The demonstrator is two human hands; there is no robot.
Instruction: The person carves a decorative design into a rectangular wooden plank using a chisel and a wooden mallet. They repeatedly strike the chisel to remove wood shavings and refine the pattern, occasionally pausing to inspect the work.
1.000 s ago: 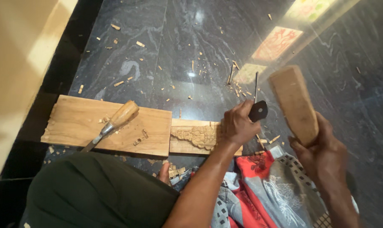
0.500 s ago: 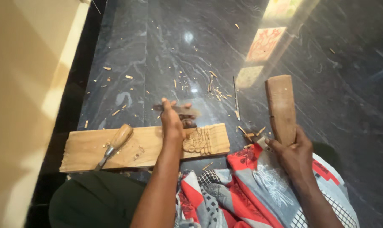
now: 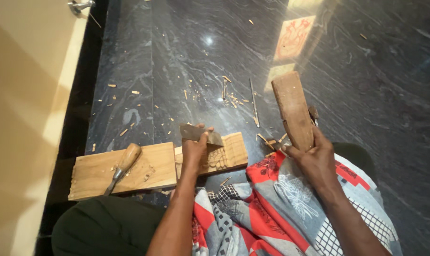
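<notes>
My left hand grips a flat metal chisel whose blade lies across the carved wooden piece. That piece carries relief carving near my fingers and butts against a larger plain wooden board on the dark floor. My right hand holds a long wooden mallet block upright, raised to the right of the carving. A second chisel with a wooden handle rests on the plain board, left of my left hand.
Dark polished stone floor scattered with wood chips; a thin metal tool lies among them. A beige wall runs along the left. Red, white and grey patterned cloth covers my lap.
The view has shifted, so the boards sit lower and more central. My left hand stays on the chisel over the carving. The mallet in my right hand stays raised.
</notes>
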